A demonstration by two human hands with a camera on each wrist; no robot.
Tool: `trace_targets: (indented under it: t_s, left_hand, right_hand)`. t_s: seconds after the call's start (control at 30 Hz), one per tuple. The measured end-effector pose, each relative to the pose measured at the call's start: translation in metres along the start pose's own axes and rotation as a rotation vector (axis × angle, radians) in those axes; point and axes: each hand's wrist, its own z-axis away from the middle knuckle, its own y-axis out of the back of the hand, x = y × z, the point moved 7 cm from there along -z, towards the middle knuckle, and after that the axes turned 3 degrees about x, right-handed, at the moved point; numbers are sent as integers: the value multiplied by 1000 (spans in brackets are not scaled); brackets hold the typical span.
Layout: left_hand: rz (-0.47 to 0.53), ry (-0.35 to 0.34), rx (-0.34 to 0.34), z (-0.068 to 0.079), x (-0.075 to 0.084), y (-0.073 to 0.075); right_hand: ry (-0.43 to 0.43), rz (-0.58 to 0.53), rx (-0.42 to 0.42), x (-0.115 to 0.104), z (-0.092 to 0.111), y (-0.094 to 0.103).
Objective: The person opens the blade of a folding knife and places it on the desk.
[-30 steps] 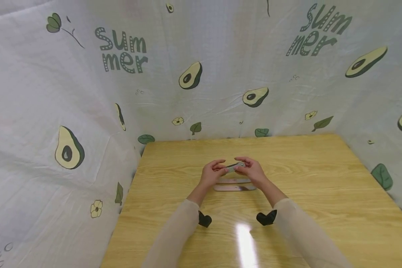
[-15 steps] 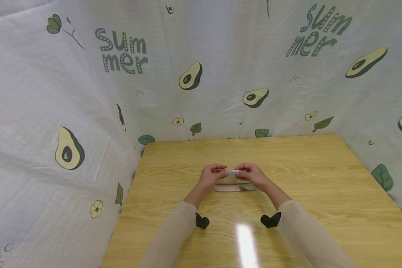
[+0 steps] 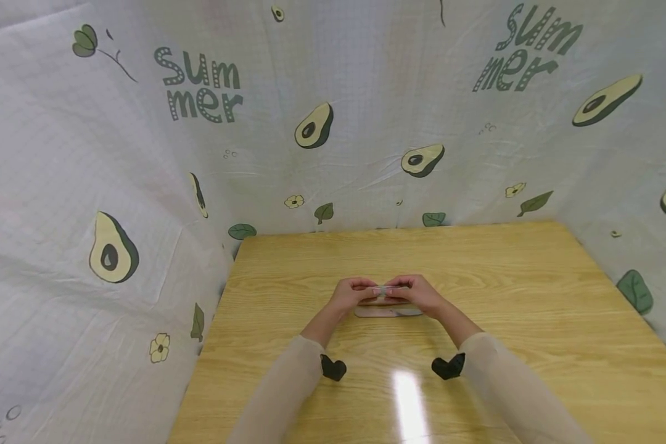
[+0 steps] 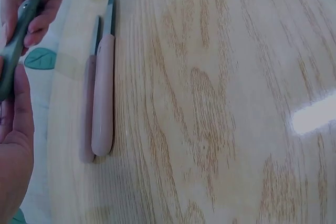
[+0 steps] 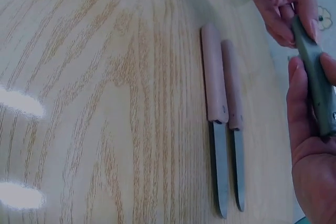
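A green folding knife is held level between my two hands above the table; its handle shows in the left wrist view, and no bare blade is visible. My left hand pinches one end with thumb and fingers, while my right hand pinches the other. Just nearer to me lie two pink-handled knives, side by side with blades out to the right. The nearer pink knife looks larger than the farther pink knife. In the head view my hands partly cover the farther one.
The wooden table meets a printed cloth with avocados at its back and sides. Glare shines on the tabletop between my forearms.
Both hands have come lower and closer to the pink knives with the green knife. It has turned from slanted to level, and my fingertips have drawn closer together along it.
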Motion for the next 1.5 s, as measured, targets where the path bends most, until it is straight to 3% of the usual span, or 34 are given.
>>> trace_targets:
  t_s: [0.2,0.5,0.7,0.87,1.07,1.27,1.5]
  left_hand:
    - [-91,-50,16,4,3,1]
    - [-207,-43,34,5,3,4]
    - [-167,-33,39,6,1,6]
    - [-131,-36,27,6,0,7]
    - [-302,-95,25,8,2,10]
    - [-318,-100,-25,11,2,3]
    - [-319,-101,-24,12,2,2]
  right_hand:
    - [-21,23,21,1,0,-4]
    - [-63,20,58,4,-1,-1]
    - [-86,43,155,5,-3,3]
    - [-88,129,214,2,-4,6]
    - [4,374,109,-18,-11,-2]
    - [102,505,-70,-35,-17,-16]
    - [73,474,-13,-37,-18,-7]
